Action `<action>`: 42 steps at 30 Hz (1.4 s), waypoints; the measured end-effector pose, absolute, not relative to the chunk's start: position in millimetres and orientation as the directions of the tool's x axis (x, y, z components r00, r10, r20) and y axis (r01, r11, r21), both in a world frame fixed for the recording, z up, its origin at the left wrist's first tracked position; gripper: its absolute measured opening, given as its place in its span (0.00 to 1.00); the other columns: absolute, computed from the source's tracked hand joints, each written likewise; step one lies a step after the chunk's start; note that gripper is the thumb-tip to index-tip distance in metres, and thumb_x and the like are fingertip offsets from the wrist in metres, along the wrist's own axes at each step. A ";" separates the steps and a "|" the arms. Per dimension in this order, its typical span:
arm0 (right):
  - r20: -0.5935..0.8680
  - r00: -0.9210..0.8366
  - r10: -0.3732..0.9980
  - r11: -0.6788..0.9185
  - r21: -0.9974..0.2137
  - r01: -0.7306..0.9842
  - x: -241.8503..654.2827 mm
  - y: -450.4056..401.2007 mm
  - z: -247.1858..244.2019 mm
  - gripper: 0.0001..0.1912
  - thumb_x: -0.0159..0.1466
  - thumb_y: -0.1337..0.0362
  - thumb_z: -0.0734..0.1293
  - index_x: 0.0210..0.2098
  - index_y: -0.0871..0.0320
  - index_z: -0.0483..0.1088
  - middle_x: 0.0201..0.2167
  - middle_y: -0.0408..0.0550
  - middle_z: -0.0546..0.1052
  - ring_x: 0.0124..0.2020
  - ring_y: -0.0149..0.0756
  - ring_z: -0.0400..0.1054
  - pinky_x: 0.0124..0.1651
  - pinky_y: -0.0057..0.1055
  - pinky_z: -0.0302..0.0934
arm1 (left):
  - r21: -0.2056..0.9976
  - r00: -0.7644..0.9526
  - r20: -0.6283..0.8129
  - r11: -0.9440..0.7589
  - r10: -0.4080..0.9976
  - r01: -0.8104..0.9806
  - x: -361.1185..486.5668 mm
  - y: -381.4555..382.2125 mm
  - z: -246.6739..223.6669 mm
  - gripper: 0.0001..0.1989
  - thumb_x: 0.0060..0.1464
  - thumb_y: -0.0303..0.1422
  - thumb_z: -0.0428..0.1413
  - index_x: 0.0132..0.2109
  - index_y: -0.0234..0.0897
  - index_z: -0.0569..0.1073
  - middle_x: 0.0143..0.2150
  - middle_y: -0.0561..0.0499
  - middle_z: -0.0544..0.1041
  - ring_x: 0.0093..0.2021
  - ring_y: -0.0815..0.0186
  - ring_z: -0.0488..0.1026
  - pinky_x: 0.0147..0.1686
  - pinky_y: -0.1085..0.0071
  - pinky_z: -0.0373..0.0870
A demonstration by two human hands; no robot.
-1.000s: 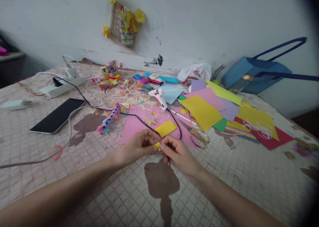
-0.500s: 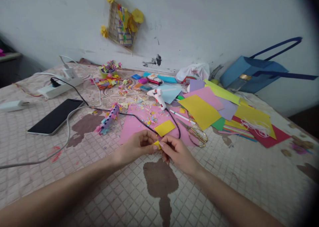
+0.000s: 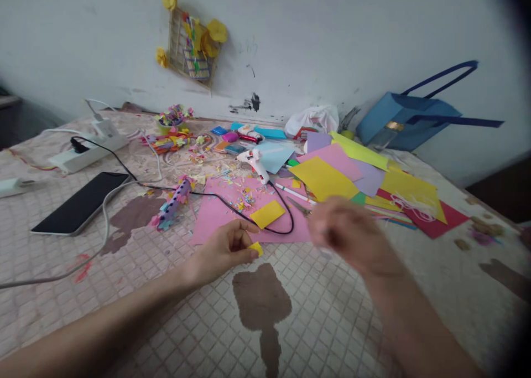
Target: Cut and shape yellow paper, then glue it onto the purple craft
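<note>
My left hand (image 3: 228, 246) pinches a small piece of yellow paper (image 3: 256, 249) between thumb and fingers, just in front of the pink sheet (image 3: 211, 215). Motion smears my right hand (image 3: 344, 231), which is over the handles of the scissors (image 3: 299, 206); only their blades show, so I cannot make out whether the fingers grip them. A larger yellow paper rectangle (image 3: 267, 215) lies on the pink sheet, amid colourful paper scraps. Behind it rests a white glue gun (image 3: 255, 164), its black cord looping over the sheet.
Coloured paper sheets (image 3: 327, 179) are heaped at right, with white string (image 3: 415, 207) on top. At left are a black tablet (image 3: 81, 203), a power strip (image 3: 89, 152) and a decorated purple roll (image 3: 175, 202). A blue bag (image 3: 415, 120) stands at the back right.
My right hand has let go of the small yellow paper and moved right, over the scissors' handles. My left hand still holds the paper. The view has shifted slightly to the right.
</note>
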State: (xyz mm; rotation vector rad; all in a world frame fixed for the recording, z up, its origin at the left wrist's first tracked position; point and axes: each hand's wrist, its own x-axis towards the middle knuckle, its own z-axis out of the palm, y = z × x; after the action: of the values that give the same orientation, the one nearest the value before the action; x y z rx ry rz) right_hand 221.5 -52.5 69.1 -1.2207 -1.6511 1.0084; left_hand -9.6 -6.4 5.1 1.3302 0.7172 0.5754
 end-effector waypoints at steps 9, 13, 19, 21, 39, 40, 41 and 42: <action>-0.059 -0.359 0.932 0.040 -0.964 0.261 171.0 -43.5 9.8 0.09 0.62 0.59 0.62 0.30 0.59 0.63 0.24 0.40 0.65 0.24 0.25 0.60 0.24 0.23 0.56 | 0.998 0.672 -0.038 0.066 0.740 -0.015 -11.1 -8.4 4.6 0.19 0.48 0.33 0.59 0.45 0.33 0.62 0.24 0.59 0.64 0.24 0.74 0.61 0.24 0.76 0.56; -0.074 -0.360 0.930 -0.008 -0.983 0.181 168.9 -46.1 6.8 0.09 0.62 0.61 0.61 0.29 0.59 0.61 0.22 0.38 0.63 0.22 0.25 0.59 0.23 0.23 0.56 | 0.997 0.658 -0.033 0.072 0.752 -0.032 -9.8 -8.4 2.8 0.18 0.48 0.34 0.59 0.43 0.33 0.63 0.27 0.55 0.68 0.27 0.72 0.65 0.27 0.74 0.60; -0.030 -0.303 0.952 0.022 -0.986 0.166 165.7 -46.1 3.8 0.08 0.62 0.61 0.62 0.31 0.59 0.62 0.23 0.39 0.64 0.22 0.25 0.58 0.23 0.23 0.56 | 0.994 0.655 -0.055 0.102 0.754 -0.034 -8.9 -7.9 1.0 0.16 0.46 0.34 0.60 0.40 0.32 0.64 0.32 0.51 0.71 0.32 0.69 0.69 0.33 0.71 0.64; -0.022 -0.308 0.951 0.029 -0.987 0.160 165.4 -45.8 4.4 0.08 0.61 0.60 0.62 0.32 0.59 0.63 0.25 0.39 0.64 0.22 0.25 0.59 0.24 0.23 0.56 | 0.997 0.656 -0.056 0.082 0.752 -0.009 -8.7 -9.1 1.6 0.16 0.47 0.34 0.60 0.40 0.32 0.64 0.31 0.51 0.71 0.31 0.70 0.69 0.31 0.72 0.64; 0.566 -0.353 0.745 0.648 -0.490 0.583 169.6 -47.6 -4.1 0.07 0.63 0.70 0.60 0.38 0.56 0.69 0.35 0.49 0.70 0.38 0.34 0.65 0.40 0.32 0.63 | 0.941 0.609 -0.184 0.317 0.771 -0.117 -13.3 -3.2 2.0 0.13 0.47 0.29 0.59 0.41 0.33 0.68 0.36 0.51 0.72 0.34 0.70 0.71 0.38 0.69 0.67; 0.568 -0.362 0.740 0.653 -0.476 0.588 170.2 -46.9 -4.6 0.07 0.63 0.70 0.60 0.38 0.57 0.69 0.35 0.49 0.70 0.38 0.34 0.65 0.40 0.32 0.63 | 0.935 0.609 -0.189 0.330 0.770 -0.127 -13.5 -3.2 1.7 0.13 0.47 0.30 0.59 0.41 0.33 0.68 0.36 0.51 0.72 0.33 0.70 0.71 0.38 0.69 0.67; 0.566 -0.367 0.738 0.655 -0.470 0.592 170.6 -46.4 -4.8 0.07 0.63 0.70 0.59 0.37 0.57 0.69 0.35 0.49 0.70 0.38 0.35 0.65 0.40 0.32 0.63 | 0.932 0.607 -0.195 0.339 0.770 -0.131 -13.6 -3.3 1.7 0.12 0.48 0.30 0.59 0.41 0.33 0.68 0.36 0.51 0.72 0.33 0.70 0.71 0.38 0.69 0.67; 0.561 -0.370 0.740 0.653 -0.471 0.593 170.7 -46.0 -4.7 0.07 0.63 0.70 0.59 0.37 0.57 0.69 0.35 0.49 0.70 0.38 0.35 0.65 0.40 0.32 0.63 | 0.931 0.603 -0.199 0.341 0.773 -0.129 -13.7 -3.5 1.9 0.12 0.48 0.31 0.58 0.41 0.33 0.68 0.36 0.51 0.72 0.33 0.70 0.71 0.38 0.69 0.67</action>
State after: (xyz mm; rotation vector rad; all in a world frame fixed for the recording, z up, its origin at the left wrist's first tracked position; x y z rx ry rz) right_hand 170.7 -46.0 -4.7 -1.0315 -2.0916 0.2415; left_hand -13.7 -3.5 1.9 1.0692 0.7187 0.6570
